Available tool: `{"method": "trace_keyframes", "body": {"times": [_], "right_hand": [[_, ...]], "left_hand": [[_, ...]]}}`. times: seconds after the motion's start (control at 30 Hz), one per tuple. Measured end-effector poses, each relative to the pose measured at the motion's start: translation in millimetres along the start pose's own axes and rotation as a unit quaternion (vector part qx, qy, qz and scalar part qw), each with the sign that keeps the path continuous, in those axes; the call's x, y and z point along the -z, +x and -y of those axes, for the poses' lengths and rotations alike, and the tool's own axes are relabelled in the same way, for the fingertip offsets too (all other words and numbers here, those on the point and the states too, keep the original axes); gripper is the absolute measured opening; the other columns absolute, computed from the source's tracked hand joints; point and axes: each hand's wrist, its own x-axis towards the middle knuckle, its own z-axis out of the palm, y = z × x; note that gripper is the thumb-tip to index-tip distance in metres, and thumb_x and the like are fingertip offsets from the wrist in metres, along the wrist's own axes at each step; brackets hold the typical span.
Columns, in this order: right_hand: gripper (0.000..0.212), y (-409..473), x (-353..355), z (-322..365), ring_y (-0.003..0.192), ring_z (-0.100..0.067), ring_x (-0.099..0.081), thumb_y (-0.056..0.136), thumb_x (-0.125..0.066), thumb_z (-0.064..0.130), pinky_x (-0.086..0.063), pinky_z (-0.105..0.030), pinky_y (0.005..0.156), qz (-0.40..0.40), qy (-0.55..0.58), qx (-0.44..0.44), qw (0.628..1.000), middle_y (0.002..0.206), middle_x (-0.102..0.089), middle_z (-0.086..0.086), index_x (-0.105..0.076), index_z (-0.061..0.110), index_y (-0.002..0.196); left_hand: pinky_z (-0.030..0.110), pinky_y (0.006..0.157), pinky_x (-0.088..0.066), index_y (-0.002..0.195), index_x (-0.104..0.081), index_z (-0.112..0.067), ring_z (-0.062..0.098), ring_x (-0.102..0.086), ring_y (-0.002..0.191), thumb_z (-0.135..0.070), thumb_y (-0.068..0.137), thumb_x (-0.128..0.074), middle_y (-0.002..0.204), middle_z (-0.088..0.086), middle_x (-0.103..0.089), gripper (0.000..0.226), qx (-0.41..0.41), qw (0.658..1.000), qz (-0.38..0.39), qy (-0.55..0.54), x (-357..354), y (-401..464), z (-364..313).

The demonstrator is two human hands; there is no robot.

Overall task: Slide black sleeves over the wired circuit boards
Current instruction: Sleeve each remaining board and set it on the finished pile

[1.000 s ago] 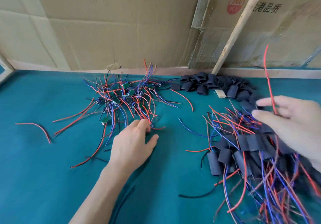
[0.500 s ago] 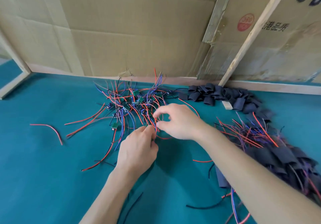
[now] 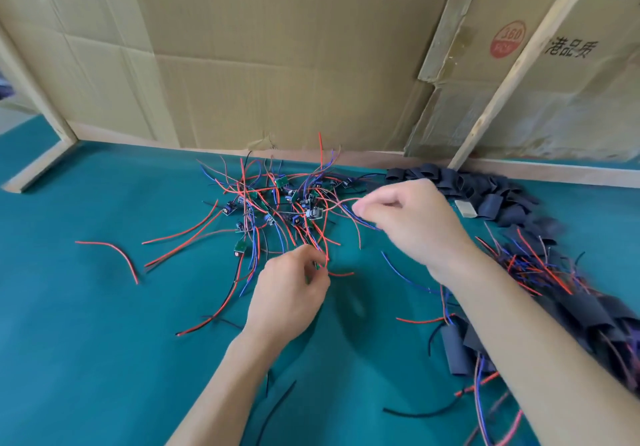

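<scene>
Both hands work at a tangle of wired boards (image 3: 277, 210) that lies on the teal desk (image 3: 86, 341), near the cardboard wall (image 3: 277, 64) at the back. The left hand (image 3: 287, 293) sits at the near edge of the tangle, its fingers (image 3: 311, 265) curled and pinching red wires (image 3: 323, 251) that run up into the heap. The right hand (image 3: 405, 224) reaches across from the right, its thumb and forefinger pinched on thin wires (image 3: 346, 203) at the right side of the tangle; which board they belong to is not clear. Loose black sleeves (image 3: 485, 192) are heaped at the back right against the wall, beside a slanting wooden batten (image 3: 512, 75). A second heap of sleeved boards (image 3: 588, 314) with red and blue wires lies at the right, partly under the right forearm. A stray red wire (image 3: 110, 255) lies well apart at the left, and a black wire (image 3: 419, 412) lies near the front
</scene>
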Motion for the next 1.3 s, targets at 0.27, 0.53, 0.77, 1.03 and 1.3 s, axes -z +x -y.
{"method": "trace_keyframes", "body": {"times": [0.27, 0.53, 0.77, 1.03, 1.3], "right_hand": [[0.026, -111.1, 5.8, 0.4, 0.065, -0.005, -0.065, 0.072, -0.067, 0.031, -0.043, -0.008, 0.063, 0.186, 0.228, -0.087, 0.952, 0.077, -0.078, 0.005, -0.084, 0.022, 0.089], [0.02, -111.0, 35.9, -5.0, 0.077, -0.009, -0.068, 0.093, -0.067, 0.031, -0.051, -0.033, 0.078, 0.484, 0.076, -0.054, 0.87, 0.099, -0.079, -0.008, -0.077, 0.018, 0.105], [0.008, 7.1, 77.9, -43.0, 0.078, -0.017, -0.073, 0.088, -0.072, 0.021, -0.057, -0.033, 0.074, 0.129, -0.086, -0.05, 0.987, 0.08, -0.077, 0.005, -0.079, 0.023, 0.085], [0.04, 92.1, 50.9, -115.3, 0.134, -0.042, -0.052, 0.09, -0.052, 0.005, -0.047, -0.045, 0.108, 0.177, -0.416, -0.107, 0.886, 0.144, -0.056, -0.024, -0.063, -0.003, 0.127], [0.024, 86.1, 46.4, -122.0, 0.112, -0.038, -0.058, 0.086, -0.054, 0.006, -0.046, -0.037, 0.088, 0.174, -0.432, -0.075, 0.882, 0.103, -0.047, -0.009, -0.036, 0.014, 0.073]], "left_hand": [[0.024, 0.057, -0.058, 0.116, -0.065, -0.004, 0.024, -0.077, 0.083, -0.026, 0.106, -0.043, 0.107, 0.021, -0.075, 0.032, 0.201, 0.741, 0.116, -0.63, 9.2, 2.2, -20.7], [0.019, 0.041, -0.032, 0.104, -0.077, -0.015, 0.016, -0.048, 0.038, -0.02, 0.106, -0.047, 0.057, 0.009, -0.058, 0.03, 0.132, 0.886, 0.181, -0.406, 1.1, -8.8, -19.5], [0.018, 0.046, -0.038, 0.101, -0.078, -0.023, 0.017, -0.046, 0.039, -0.027, 0.108, -0.043, 0.056, 0.008, -0.059, 0.036, 0.095, 0.907, 0.194, -0.361, -2.6, -9.6, -22.8], [0.027, 0.052, -0.036, 0.099, -0.078, -0.027, 0.017, -0.048, 0.042, -0.029, 0.108, -0.043, 0.058, 0.007, -0.061, 0.036, 0.101, 0.909, 0.217, -0.341, -2.6, -10.4, -23.3], [0.02, 0.049, -0.041, 0.097, -0.077, -0.022, 0.017, -0.049, 0.042, -0.028, 0.108, -0.043, 0.059, 0.009, -0.062, 0.036, 0.107, 0.905, 0.215, -0.351, -2.8, -10.1, -21.5]]}}
